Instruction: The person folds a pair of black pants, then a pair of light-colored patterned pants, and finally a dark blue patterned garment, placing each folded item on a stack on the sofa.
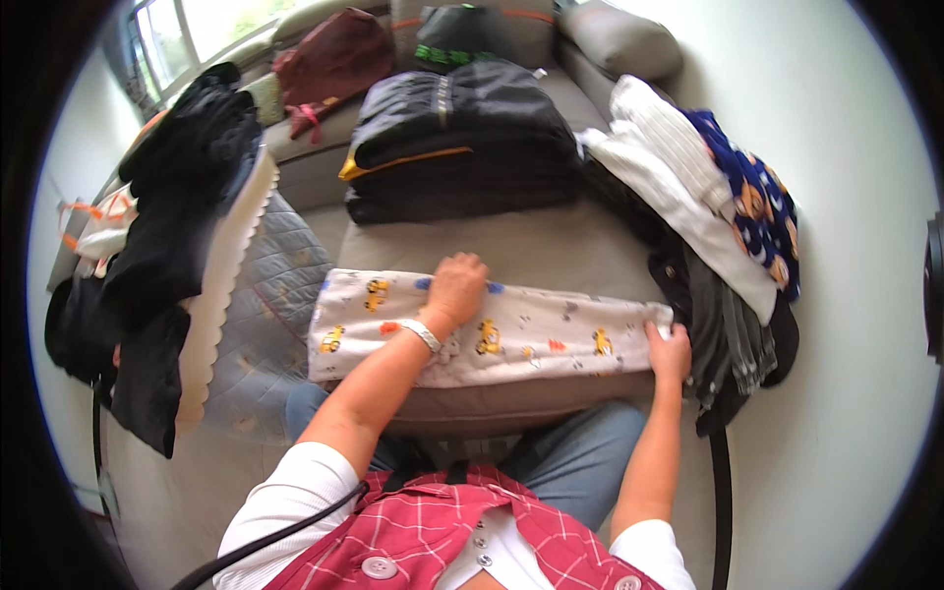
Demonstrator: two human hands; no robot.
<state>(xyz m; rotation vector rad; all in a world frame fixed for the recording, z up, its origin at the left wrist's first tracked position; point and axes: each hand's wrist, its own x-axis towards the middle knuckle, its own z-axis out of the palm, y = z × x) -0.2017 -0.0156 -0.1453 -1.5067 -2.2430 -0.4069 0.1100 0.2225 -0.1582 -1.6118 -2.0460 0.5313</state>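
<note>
A pale garment (531, 335) printed with yellow vehicles lies folded into a long strip across the seat in front of me; it looks like trousers. My left hand (457, 287) rests on its upper edge, left of the middle, with the fingers together; whether they pinch the cloth is not visible. At the narrow right end, my right hand (670, 350) grips the cloth, thumb on top and the fingers mostly hidden.
Folded black clothes (464, 147) form a stack at the seat's back. White knitwear (671, 155), a navy printed garment (752, 199) and dark grey trousers (723, 317) hang at right. Black clothes (177, 199) heap at left by a quilted cover (258, 324). Bags (332, 66) sit behind.
</note>
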